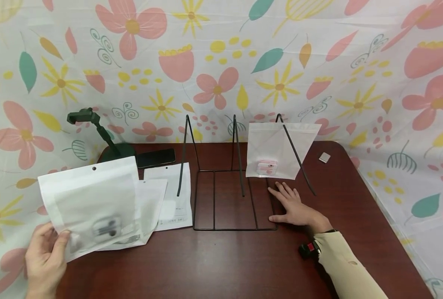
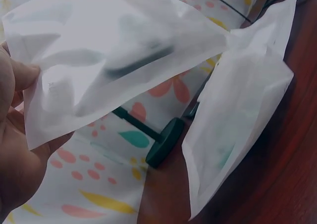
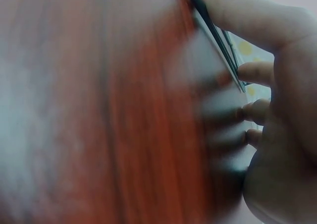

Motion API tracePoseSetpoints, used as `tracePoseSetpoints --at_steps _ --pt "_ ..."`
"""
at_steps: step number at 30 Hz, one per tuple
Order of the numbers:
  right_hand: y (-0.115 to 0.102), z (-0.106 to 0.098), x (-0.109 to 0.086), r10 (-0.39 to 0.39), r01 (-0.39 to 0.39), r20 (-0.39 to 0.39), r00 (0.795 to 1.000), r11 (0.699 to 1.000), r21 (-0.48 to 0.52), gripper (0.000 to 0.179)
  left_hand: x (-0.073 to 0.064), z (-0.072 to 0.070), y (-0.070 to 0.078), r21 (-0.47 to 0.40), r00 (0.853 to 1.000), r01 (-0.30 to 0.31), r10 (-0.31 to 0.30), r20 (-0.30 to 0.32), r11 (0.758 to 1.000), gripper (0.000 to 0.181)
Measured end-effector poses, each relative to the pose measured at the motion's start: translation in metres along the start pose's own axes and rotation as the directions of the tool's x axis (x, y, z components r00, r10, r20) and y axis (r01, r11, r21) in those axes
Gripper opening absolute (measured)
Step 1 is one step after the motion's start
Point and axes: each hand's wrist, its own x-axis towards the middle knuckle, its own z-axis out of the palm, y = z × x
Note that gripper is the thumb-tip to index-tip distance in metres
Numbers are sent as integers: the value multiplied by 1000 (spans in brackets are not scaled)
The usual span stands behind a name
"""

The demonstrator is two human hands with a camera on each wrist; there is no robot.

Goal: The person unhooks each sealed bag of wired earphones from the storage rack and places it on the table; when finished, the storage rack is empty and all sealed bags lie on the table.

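Note:
My left hand (image 1: 46, 255) pinches the lower left corner of a white zip pouch (image 1: 83, 191), lifted above the table's left side. A small dark item shows faintly through the pouch; the thumb (image 2: 25, 76) lies on its near face. On the right, my right hand (image 1: 296, 209) rests with fingers spread at the right edge of a black wire display rack (image 1: 236, 229). In the right wrist view the thumb reaches the rack's dark wire (image 3: 203, 11). Another white pouch (image 1: 268, 141), with a pink and white item inside, hangs on the rack's right prong.
More white pouches (image 1: 176, 182) lie on the table left of the rack, partly under the raised one. Behind them are a black phone (image 1: 155, 158) and a dark green stand (image 1: 103, 135). A small silvery piece (image 1: 324, 157) lies at the back right. A flowered cloth (image 1: 217, 50) hangs behind.

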Motion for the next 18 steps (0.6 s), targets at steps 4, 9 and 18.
tracePoseSetpoints --at_steps 4,9,18 --pt "0 0 1 -6 6 0 1000 1000 2 96 -2 -5 3 60 997 60 -57 -58 996 33" --pt "0 1 1 -4 4 -2 1000 1000 1 96 -2 -8 5 151 989 124 -110 -102 981 34" --pt "2 0 0 -1 1 3 1000 1000 8 96 5 -18 0 328 970 241 -223 -93 913 38"
